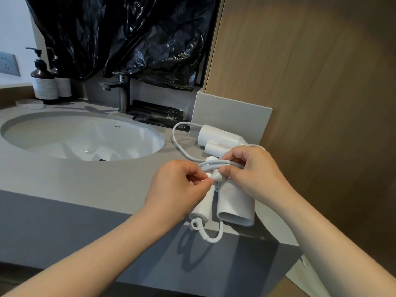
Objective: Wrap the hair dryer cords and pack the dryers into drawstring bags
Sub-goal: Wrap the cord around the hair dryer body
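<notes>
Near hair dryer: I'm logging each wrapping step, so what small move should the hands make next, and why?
Probably tuck the cord's end under the coil. The left hand pinches the cord at the plug end while the right hand pins the loops on the near hair dryer; the bundle looks unsecured.

Left hand (180, 185) and right hand (252, 170) meet, fingers (230, 171) pinched.

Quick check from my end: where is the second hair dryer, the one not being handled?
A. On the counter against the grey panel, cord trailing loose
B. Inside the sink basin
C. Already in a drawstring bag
A. The second dryer lies on the counter by the grey panel, its cord unwrapped.
</notes>
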A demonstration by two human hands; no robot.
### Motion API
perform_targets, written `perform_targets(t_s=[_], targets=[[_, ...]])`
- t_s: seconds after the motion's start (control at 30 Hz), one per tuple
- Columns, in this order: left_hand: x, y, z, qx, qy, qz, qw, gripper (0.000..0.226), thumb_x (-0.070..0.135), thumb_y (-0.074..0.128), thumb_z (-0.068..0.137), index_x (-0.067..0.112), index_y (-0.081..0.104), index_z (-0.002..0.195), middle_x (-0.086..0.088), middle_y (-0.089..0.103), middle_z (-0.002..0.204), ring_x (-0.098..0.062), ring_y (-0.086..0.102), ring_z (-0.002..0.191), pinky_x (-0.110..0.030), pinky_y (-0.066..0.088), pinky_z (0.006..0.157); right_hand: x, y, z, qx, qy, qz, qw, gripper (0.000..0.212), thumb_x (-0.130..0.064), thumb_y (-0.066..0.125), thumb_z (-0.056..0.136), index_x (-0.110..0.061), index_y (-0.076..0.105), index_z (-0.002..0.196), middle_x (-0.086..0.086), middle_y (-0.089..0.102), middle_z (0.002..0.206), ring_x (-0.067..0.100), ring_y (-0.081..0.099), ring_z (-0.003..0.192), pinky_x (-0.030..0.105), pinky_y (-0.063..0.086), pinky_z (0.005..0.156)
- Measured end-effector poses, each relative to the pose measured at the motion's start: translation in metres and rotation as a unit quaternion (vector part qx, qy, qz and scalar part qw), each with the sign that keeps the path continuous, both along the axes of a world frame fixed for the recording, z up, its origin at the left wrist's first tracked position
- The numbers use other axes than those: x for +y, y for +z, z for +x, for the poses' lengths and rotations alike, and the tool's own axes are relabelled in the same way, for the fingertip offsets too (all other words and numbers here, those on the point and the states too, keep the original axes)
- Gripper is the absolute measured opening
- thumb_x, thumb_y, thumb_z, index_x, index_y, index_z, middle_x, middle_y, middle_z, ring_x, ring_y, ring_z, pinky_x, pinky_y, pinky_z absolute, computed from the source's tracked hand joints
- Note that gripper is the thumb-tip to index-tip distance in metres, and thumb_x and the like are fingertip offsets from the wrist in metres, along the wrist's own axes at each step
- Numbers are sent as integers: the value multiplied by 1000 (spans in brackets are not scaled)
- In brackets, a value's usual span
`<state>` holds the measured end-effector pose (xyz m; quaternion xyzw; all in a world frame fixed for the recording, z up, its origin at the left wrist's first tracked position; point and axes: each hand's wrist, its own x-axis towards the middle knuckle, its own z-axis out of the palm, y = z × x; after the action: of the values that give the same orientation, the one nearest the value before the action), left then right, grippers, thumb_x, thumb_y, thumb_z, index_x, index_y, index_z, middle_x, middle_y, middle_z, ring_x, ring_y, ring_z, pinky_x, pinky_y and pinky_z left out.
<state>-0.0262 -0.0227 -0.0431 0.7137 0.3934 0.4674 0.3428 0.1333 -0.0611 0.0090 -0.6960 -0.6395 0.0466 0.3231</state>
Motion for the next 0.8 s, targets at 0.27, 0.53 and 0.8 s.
perform_targets(t_s=[0.27,0.53,0.8], targets=[[1,-5,-1,48,34,144,988,9,23,78,73,24,72,66,9,62,63,-6,53,54,-28,48,57,-5,9,14,13,14,-39,999,21,-35,81,73,-31,75,93,-16,69,93,7,63,85,23,54,73],[-1,-2,0,41,35,79,995,8,27,74,73,27,72,64,12,65,60,-5,57,57,-27,50,58,-5,1,4,-88,-5,-20,996,10,-33,70,84,-31,63,92,-11,62,100,8,56,85,14,42,65],[0,-10,4,59,65,192,977,11,31,77,70,22,72,66,12,59,60,-6,49,53,-22,44,53,-8,4,4,-77,12,-35,996,18,-34,76,78,-29,66,92,-12,63,97,9,57,87,19,47,69]])
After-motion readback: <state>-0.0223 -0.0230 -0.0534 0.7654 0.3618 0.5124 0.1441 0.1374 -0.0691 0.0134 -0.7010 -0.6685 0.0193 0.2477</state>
